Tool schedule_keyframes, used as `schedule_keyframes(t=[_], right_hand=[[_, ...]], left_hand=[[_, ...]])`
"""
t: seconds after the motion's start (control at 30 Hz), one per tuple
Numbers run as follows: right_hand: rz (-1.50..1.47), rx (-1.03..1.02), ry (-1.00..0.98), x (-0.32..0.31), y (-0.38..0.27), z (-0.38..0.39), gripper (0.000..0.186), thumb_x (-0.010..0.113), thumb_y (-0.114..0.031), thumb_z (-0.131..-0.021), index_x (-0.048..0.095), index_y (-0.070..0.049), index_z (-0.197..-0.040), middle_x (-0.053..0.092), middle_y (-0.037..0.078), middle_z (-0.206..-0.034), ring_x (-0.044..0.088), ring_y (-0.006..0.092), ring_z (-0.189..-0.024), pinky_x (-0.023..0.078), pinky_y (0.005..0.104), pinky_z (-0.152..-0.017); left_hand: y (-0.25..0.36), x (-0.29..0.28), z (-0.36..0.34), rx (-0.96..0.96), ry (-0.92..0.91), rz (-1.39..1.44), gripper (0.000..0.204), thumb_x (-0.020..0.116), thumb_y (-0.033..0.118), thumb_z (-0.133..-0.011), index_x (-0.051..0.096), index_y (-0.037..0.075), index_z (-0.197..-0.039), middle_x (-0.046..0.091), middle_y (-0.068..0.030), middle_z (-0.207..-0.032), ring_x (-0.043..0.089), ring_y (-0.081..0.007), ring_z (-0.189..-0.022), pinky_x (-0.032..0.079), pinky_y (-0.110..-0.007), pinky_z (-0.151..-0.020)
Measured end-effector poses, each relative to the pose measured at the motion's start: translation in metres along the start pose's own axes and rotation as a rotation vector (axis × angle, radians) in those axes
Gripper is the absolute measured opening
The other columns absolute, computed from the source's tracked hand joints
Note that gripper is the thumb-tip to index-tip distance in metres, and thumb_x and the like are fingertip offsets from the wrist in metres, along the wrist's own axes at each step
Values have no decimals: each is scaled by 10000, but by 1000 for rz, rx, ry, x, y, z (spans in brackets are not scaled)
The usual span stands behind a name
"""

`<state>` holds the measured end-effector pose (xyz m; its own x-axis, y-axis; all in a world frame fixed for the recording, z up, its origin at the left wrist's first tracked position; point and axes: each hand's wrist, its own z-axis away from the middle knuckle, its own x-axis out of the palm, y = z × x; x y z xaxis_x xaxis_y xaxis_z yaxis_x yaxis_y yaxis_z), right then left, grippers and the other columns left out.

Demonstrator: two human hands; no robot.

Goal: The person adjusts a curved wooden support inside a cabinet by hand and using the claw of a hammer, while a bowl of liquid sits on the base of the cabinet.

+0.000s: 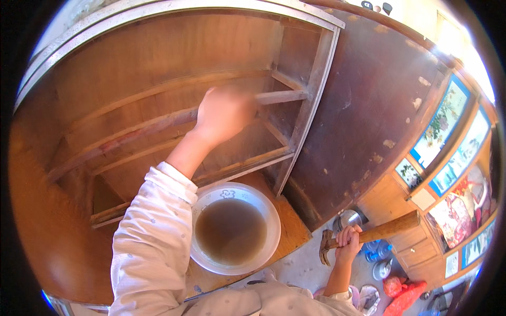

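Note:
In front of me stands a wooden cabinet frame [321, 58] with bare crossbars and an open front. My left hand [226, 116], closed and blurred at the fingers, is at a wooden crossbar [282, 97] of the frame; whatever it holds is hidden. Low on the right, my right hand [349, 243] is wrapped round a hammer [387, 227], close to its metal head, the wooden handle pointing off to the right. Below my left forearm, a white basin [272, 231] of murky brown water rests on a wooden board [292, 231].
A dark, scuffed panel [363, 105] rises right of the frame. Farther right is a wooden cupboard [414, 245] with picture panels. On the floor are a metal kettle [382, 269], blue-tinted bottles [377, 252] and red plastic bags [405, 297].

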<state>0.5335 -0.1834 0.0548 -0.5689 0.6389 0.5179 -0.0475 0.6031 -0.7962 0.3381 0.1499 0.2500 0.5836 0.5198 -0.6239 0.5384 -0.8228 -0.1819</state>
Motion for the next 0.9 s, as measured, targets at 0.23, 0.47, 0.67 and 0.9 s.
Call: schedule_keyframes(t=[0.23,0.47,0.67,0.9], right_hand=[[-82,125,-270,-16,41,-52,167,437,-86,-835,395,-102,-674,307,-10,-480,260,89,-378,254,245,-391],[-4,453,-431,-30,93,-92,210,438,-69,-834,340,-116,-655,303,-11,-482,268,94,-382,258,251,-399],[201,578,-619,-25,137,-110,168,469,-107,-873,398,-84,-722,353,-6,-544,380,102,-471,380,271,-498],[556,511,-734,-15,185,-112,276,499,-232,-920,522,-19,-747,549,54,-683,531,150,-663,442,297,-703]], left_hand=[[-5,7,12,31,220,-126,227,666,163,-725,670,133,-950,626,-45,-890,586,-233,-883,393,-421,-900],[61,-4,95,-87,167,-187,348,669,98,-674,596,97,-1014,569,-81,-1055,536,-252,-999,340,-463,-964],[108,-34,251,-693,-135,-51,192,644,104,-718,640,54,-903,616,-121,-885,572,-312,-846,436,-429,-803],[198,-54,416,-1769,335,252,185,578,122,-840,622,-30,-936,645,-75,-847,605,-139,-771,476,-273,-714]])
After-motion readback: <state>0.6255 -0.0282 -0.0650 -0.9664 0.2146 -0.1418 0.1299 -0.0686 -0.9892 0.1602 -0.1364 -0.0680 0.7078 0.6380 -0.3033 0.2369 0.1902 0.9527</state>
